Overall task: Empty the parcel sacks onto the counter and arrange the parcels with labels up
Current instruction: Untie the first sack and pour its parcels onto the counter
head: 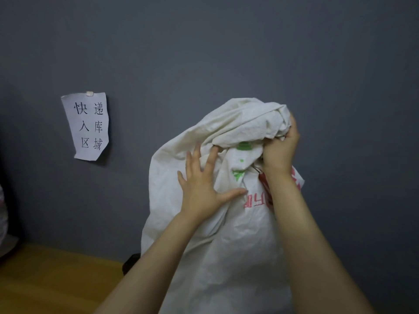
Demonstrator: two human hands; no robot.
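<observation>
The white woven sack (238,245), printed in green and red, is where both hands are. On the right hand (281,148) I see the fingers (293,126) curled tight into the bunched cloth at the sack's top corner, gripping it from above, with the wrist and bare forearm running down across the red print. The left hand (201,189) lies flat on the sack's upper front: its 4 fingers (195,155) are straight and spread, and the thumb points right along a fold.

The sack stands tall, right of centre, in front of a plain grey wall (204,53). Its bottom is cut off by the frame edge, so I cannot tell what it rests on. A yellow-brown wooden counter (45,279) shows at lower left, with a small dark object (130,264) just beside the sack. A white paper notice with handwritten characters (88,125) hangs on the wall to the left.
</observation>
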